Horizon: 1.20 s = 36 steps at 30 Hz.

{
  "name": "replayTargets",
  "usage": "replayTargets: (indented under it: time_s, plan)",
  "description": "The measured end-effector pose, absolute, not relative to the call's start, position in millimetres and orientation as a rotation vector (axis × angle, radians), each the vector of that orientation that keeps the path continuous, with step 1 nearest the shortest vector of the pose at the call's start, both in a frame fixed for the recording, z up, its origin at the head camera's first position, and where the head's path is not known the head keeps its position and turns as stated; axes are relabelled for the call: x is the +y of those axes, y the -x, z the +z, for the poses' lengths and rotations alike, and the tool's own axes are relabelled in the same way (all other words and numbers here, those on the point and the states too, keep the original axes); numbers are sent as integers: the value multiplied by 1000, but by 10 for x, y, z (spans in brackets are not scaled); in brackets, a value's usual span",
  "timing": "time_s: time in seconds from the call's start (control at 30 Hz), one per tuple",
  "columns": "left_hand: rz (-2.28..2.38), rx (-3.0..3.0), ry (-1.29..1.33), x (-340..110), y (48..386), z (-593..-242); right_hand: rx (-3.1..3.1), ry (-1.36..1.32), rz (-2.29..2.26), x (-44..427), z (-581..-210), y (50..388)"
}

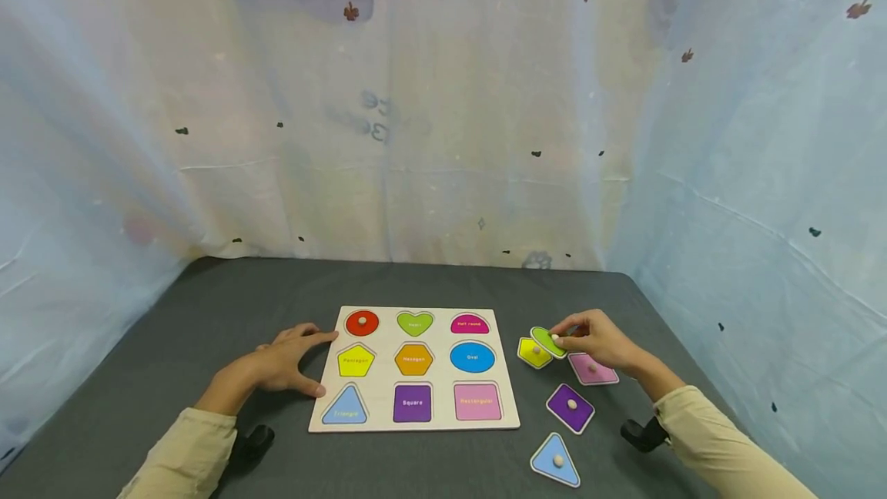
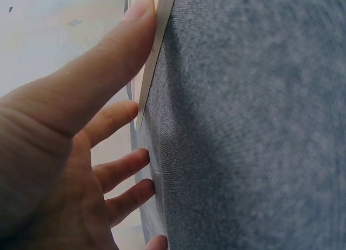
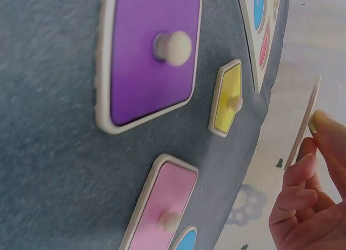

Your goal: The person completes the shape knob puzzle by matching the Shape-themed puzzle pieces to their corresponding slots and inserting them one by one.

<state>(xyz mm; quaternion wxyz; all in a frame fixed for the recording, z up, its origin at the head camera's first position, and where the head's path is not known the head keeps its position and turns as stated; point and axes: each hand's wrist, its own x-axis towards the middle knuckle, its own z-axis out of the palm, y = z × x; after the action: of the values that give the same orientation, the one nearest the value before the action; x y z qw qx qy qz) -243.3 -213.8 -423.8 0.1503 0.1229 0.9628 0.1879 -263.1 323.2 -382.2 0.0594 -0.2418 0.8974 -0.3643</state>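
A wooden shape puzzle board (image 1: pixel 384 380) lies flat on the dark cloth. My left hand (image 1: pixel 287 360) is spread at the board's left edge, its thumb and index fingertip touching that edge; in the left wrist view the thumb lies against the board's side (image 2: pixel 146 88). My right hand (image 1: pixel 599 341) pinches the knob of a green puzzle piece (image 1: pixel 543 340), held tilted above the cloth. The right wrist view shows this piece (image 3: pixel 303 123) edge-on. Just under it lies a yellow pentagon piece (image 1: pixel 530 354), and a pink rectangle piece (image 1: pixel 589 370) is beside it.
A purple square piece (image 1: pixel 564 399) and a light blue triangle piece (image 1: pixel 550 449) lie right of the board. Part of a blue piece (image 3: pixel 186 240) shows beside the pink one. A knobbed red circle (image 1: pixel 362 323) sits in the board. Patterned sheets (image 1: pixel 443 199) hang behind the table.
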Motion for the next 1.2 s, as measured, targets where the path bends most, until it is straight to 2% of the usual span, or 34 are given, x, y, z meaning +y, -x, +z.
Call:
replayTargets:
  time_s: [1.2]
  plan:
    - [543,2774,-377,-2141,2414,-4235,2670,687,-1165,2680,-3908,2877]
